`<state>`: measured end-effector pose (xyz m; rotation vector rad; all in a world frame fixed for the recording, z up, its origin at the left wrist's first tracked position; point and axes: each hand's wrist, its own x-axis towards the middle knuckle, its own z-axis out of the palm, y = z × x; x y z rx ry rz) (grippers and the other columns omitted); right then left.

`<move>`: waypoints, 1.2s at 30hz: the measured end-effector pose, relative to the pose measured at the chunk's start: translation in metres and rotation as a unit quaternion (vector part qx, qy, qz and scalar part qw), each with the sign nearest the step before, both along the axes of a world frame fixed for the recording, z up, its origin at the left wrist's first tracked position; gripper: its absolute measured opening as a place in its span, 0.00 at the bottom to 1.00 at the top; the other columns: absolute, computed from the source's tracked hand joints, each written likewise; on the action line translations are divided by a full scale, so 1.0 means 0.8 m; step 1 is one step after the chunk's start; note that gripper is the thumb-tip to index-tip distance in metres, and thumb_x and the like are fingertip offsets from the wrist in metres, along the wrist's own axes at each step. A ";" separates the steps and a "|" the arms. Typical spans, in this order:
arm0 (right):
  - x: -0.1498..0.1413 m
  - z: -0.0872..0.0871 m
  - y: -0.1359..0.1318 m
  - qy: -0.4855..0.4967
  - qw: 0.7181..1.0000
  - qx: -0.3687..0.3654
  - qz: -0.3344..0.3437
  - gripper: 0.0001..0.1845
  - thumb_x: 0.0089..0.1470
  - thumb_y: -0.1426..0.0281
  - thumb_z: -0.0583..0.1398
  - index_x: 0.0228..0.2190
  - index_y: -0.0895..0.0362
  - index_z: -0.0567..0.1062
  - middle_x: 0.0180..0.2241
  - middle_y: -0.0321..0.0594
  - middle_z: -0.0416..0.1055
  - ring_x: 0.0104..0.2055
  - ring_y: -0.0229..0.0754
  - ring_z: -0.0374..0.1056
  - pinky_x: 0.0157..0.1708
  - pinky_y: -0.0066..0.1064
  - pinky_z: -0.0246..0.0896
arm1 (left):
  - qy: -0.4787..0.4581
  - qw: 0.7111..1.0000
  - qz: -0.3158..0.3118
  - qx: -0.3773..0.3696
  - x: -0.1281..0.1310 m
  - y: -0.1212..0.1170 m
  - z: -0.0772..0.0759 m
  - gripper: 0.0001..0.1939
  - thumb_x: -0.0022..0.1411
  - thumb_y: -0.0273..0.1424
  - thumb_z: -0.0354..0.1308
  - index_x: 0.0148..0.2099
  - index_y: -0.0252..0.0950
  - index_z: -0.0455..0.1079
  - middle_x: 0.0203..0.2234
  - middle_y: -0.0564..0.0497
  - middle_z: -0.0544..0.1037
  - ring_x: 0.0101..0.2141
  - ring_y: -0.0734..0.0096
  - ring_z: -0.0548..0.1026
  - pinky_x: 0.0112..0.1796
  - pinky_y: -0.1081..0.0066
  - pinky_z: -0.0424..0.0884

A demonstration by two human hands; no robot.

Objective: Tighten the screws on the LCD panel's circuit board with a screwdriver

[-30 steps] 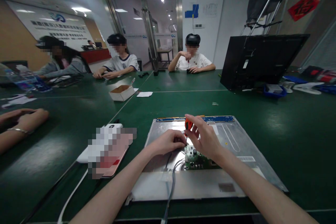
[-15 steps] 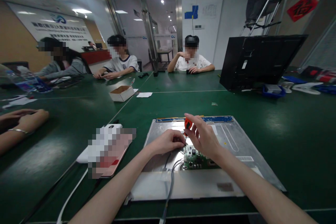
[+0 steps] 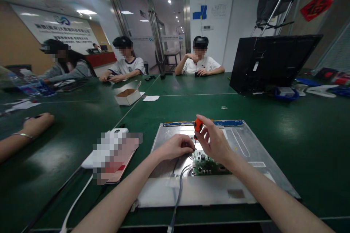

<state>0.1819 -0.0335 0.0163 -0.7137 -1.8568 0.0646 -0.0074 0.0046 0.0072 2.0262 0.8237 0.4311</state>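
Note:
My right hand (image 3: 217, 142) grips a small screwdriver (image 3: 198, 125) by its orange and black handle, the thin shaft pointing down at the upper left corner of a green circuit board (image 3: 199, 165). Close to the screwdriver's tip is my left hand (image 3: 179, 146), its fingers pinched together at the board's corner; whatever lies between them is hidden. The board rests on a silver metal display panel (image 3: 237, 185) with a blue strip (image 3: 229, 123) along its far edge. Grey cables (image 3: 179, 193) run from beside the board over the near edge of the panel.
Left of the panel lie a white device (image 3: 89, 162) and a pink phone (image 3: 128, 156) with cables. Beyond them stands a small open box (image 3: 127, 97). A black monitor (image 3: 273, 63) is at the back right. Another person's hand (image 3: 41, 125) rests at the left; several people sit across the table.
The screwdriver and my right hand have shifted slightly, with more of the orange handle showing. My left hand stays at the board's corner. The other person's hand at the left has moved a little.

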 end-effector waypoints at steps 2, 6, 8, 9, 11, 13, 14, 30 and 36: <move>0.000 0.000 0.002 -0.002 1.000 0.007 -0.010 0.27 0.63 0.73 0.55 0.61 0.49 0.55 0.37 0.37 0.68 0.23 0.33 0.62 0.19 0.24 0.61 | 0.006 1.000 0.003 0.009 0.000 -0.001 0.001 0.05 0.56 0.20 0.60 0.33 0.33 0.77 0.27 0.53 0.79 0.29 0.71 0.74 0.36 0.72 0.70; 0.002 0.001 0.003 -0.013 1.000 0.011 -0.018 0.25 0.63 0.70 0.57 0.59 0.48 0.58 0.36 0.36 0.66 0.23 0.33 0.61 0.20 0.24 0.62 | 0.013 1.000 0.004 0.022 0.000 -0.001 0.003 0.05 0.56 0.20 0.60 0.33 0.33 0.77 0.27 0.53 0.79 0.29 0.71 0.74 0.35 0.72 0.69; 0.004 0.001 0.002 -0.015 1.000 0.002 -0.012 0.25 0.64 0.70 0.56 0.60 0.48 0.57 0.38 0.37 0.67 0.24 0.33 0.62 0.19 0.23 0.61 | 0.015 1.000 0.004 0.025 0.000 -0.001 0.003 0.05 0.56 0.20 0.60 0.33 0.33 0.77 0.27 0.53 0.79 0.29 0.71 0.74 0.36 0.72 0.69; 0.004 0.001 0.002 -0.014 1.000 -0.003 -0.008 0.26 0.64 0.70 0.55 0.60 0.49 0.56 0.39 0.39 0.68 0.24 0.33 0.63 0.19 0.24 0.61 | 0.015 1.000 0.006 0.025 0.000 -0.001 0.004 0.06 0.56 0.20 0.60 0.33 0.33 0.77 0.27 0.53 0.79 0.30 0.71 0.74 0.36 0.72 0.69; 0.004 0.000 0.000 -0.014 1.000 -0.009 -0.001 0.27 0.64 0.72 0.53 0.62 0.50 0.54 0.38 0.40 0.69 0.24 0.33 0.64 0.20 0.25 0.61 | 0.017 1.000 0.006 0.019 0.001 -0.002 0.005 0.06 0.56 0.20 0.60 0.33 0.33 0.77 0.27 0.52 0.79 0.30 0.71 0.74 0.36 0.72 0.70; 0.004 0.000 0.000 -0.013 1.000 -0.008 -0.003 0.27 0.64 0.74 0.52 0.63 0.52 0.54 0.35 0.38 0.70 0.23 0.34 0.64 0.20 0.25 0.61 | 0.016 1.000 0.006 0.013 0.001 -0.002 0.006 0.06 0.56 0.20 0.60 0.33 0.33 0.77 0.28 0.52 0.79 0.30 0.70 0.74 0.36 0.72 0.70; 0.004 0.000 0.000 -0.011 1.000 -0.007 -0.004 0.27 0.64 0.74 0.51 0.63 0.52 0.54 0.34 0.37 0.70 0.22 0.34 0.63 0.20 0.25 0.60 | 0.014 1.000 0.006 0.012 0.001 -0.002 0.006 0.06 0.56 0.20 0.60 0.33 0.33 0.77 0.28 0.52 0.79 0.30 0.70 0.74 0.36 0.73 0.69; 0.001 0.004 -0.002 -0.014 0.999 0.006 -0.036 0.24 0.64 0.72 0.55 0.59 0.47 0.60 0.45 0.42 0.65 0.26 0.33 0.66 0.20 0.26 0.65 | 0.009 0.999 -0.001 0.039 0.000 0.000 0.000 0.06 0.56 0.19 0.60 0.32 0.33 0.77 0.27 0.53 0.79 0.30 0.71 0.74 0.37 0.72 0.69; 0.001 0.006 -0.005 -0.020 1.000 -0.003 -0.014 0.28 0.64 0.75 0.51 0.63 0.50 0.56 0.49 0.48 0.67 0.30 0.37 0.68 0.23 0.28 0.68 | -0.001 1.000 -0.009 0.026 -0.001 0.001 -0.003 0.06 0.57 0.20 0.59 0.33 0.33 0.77 0.28 0.52 0.79 0.31 0.70 0.74 0.36 0.72 0.69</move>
